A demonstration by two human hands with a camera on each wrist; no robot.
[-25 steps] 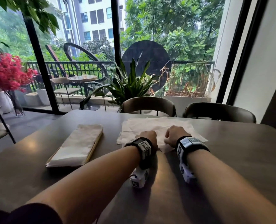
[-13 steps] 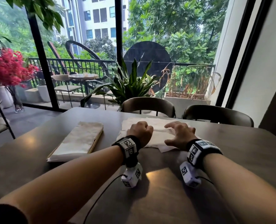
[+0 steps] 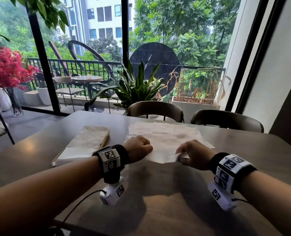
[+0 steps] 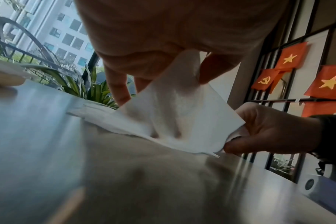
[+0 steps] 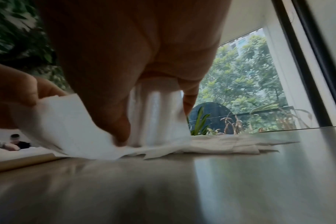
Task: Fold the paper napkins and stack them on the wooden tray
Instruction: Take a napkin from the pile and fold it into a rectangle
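The fingers (image 4: pixel 121 91) of the left hand (image 3: pixel 138 149) and of the right hand (image 3: pixel 195 155) each pinch the near edge of the top napkin (image 4: pixel 178 115), lifting it off the loose napkins (image 3: pixel 166 135) spread at the tabletop's (image 3: pixel 175 201) centre. Left of them, the wooden tray (image 3: pixel 105 141) already carries folded napkins (image 3: pixel 85 143). Judging by this, 1 fold is just starting, and the spread sheets remain to be folded and stacked.
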